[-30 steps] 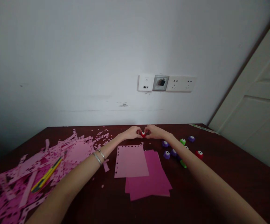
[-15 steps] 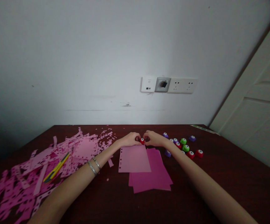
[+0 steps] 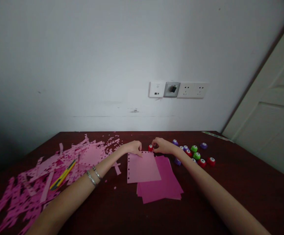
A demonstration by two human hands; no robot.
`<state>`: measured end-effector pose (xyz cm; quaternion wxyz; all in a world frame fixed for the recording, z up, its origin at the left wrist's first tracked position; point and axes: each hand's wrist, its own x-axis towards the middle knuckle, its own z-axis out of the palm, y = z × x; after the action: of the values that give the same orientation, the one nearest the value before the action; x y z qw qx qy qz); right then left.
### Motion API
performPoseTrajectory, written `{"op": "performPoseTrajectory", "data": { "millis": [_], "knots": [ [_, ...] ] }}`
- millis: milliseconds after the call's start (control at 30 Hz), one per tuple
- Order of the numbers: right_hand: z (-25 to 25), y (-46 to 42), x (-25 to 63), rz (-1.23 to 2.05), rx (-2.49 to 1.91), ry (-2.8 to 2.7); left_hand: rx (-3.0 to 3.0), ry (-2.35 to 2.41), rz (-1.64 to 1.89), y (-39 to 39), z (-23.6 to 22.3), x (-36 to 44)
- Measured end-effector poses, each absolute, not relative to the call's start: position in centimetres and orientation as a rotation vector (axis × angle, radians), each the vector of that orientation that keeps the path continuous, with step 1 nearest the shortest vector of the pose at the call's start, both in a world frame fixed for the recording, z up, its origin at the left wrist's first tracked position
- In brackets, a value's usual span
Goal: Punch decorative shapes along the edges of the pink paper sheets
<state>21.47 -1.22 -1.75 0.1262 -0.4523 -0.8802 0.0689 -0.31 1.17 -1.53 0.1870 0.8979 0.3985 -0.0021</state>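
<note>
A light pink sheet of paper (image 3: 144,168) lies on darker pink sheets (image 3: 162,191); small holes run along its left and top edges. At the sheet's top edge stands a small red craft punch (image 3: 150,148) with a white top. My right hand (image 3: 163,146) has its fingertips closed on the punch's right side. To the left, my left hand (image 3: 133,148) rests at the sheet's top edge, its thumb stretched onto the paper and apart from the curled fingers. Nothing shows between that thumb and the fingers.
Punched pink paper strips (image 3: 46,176) are heaped on the left, with a yellow utility knife (image 3: 62,175) on top. Tiny paper cut-outs (image 3: 111,148) are scattered behind. Several purple, green and red punches (image 3: 194,148) stand on the right. A wall (image 3: 107,65) rises behind the table (image 3: 122,215).
My left hand has let go of the red punch and moved a little left, its thumb now on the sheet. Holes now show along the sheet's top edge. My right hand stays at the punch.
</note>
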Motion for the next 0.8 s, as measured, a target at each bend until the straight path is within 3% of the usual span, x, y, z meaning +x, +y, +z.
{"op": "performPoseTrajectory", "data": {
  "millis": [367,633,800],
  "knots": [
    [-0.5,-1.9,21.4,0.330,-1.374,-2.464,2.310,1.026,0.012,-0.9,2.4,-2.1],
    [4.4,-6.8,22.1,1.062,-1.135,-2.036,1.892,0.920,0.568,-3.3,5.9,-3.8],
    [3.8,-6.7,23.1,1.090,-1.144,-1.883,1.737,0.997,0.817,-4.2,5.0,-2.8]
  ]
}}
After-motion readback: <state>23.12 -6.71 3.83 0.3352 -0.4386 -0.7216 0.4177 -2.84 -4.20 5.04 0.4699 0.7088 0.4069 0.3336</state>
